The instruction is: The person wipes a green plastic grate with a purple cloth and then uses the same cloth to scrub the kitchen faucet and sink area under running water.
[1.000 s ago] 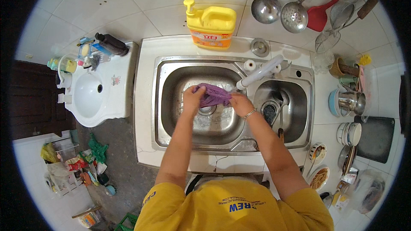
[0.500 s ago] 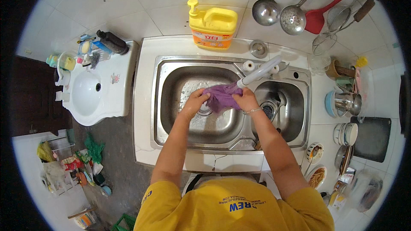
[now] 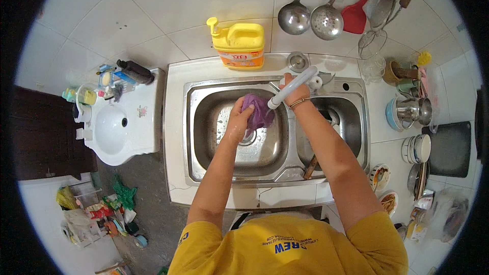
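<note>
My left hand (image 3: 238,118) is closed on a bunched, wet-looking purple cloth (image 3: 260,112), holding it over the large left basin of the steel double sink (image 3: 189,137). The white tap spout (image 3: 293,87) slants down with its end beside the cloth's right edge. Behind the spout, my right hand (image 3: 297,91) is curled at the tap's left knob, which it covers; the spout hides part of the fingers. A second tap knob (image 3: 316,82) shows just to the right of it.
Behind the sink stand a yellow pump jug (image 3: 239,46) and a round metal strainer (image 3: 298,62). Ladles (image 3: 294,18) and a red spatula (image 3: 354,18) hang above. Bowls (image 3: 416,149) and dishes with food remains (image 3: 388,202) line the right counter. A white washbasin (image 3: 109,127) stands left.
My right hand has let go of the cloth and moved back to the tap knob. My left hand keeps the cloth, now more bunched. The view has shifted slightly.
</note>
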A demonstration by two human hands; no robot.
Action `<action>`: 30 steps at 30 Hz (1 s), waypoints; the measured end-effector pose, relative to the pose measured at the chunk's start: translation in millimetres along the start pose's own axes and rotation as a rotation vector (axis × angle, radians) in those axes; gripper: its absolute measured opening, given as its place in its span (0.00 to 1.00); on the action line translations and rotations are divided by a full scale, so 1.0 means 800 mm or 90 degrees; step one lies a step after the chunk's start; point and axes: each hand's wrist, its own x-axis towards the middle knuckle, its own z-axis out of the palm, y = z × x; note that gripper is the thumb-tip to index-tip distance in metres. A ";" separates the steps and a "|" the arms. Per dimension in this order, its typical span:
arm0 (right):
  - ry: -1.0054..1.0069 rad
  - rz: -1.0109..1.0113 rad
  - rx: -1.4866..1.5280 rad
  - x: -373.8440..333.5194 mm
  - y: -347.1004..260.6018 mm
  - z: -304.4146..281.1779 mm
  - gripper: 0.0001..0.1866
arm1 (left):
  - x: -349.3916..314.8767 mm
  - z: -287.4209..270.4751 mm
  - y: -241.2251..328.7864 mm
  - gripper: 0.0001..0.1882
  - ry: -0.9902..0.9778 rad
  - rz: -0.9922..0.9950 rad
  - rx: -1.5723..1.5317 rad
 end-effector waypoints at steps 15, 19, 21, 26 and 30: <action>0.206 -0.046 0.103 -0.069 0.057 -0.017 0.19 | 0.015 0.008 -0.069 0.11 0.039 0.068 0.074; 0.173 -0.057 -0.054 -0.036 0.100 -0.015 0.24 | 0.017 0.038 -0.027 0.11 0.014 0.061 0.310; 0.187 -0.018 -0.040 -0.029 0.100 -0.017 0.23 | 0.010 0.045 -0.012 0.12 0.024 0.023 0.171; 0.032 0.032 -0.028 -0.009 0.103 -0.047 0.18 | -0.007 0.042 -0.001 0.14 -0.025 -0.012 -0.112; 0.056 -0.103 -0.034 0.004 0.133 -0.033 0.17 | -0.009 0.046 -0.009 0.14 -0.068 -0.005 -0.241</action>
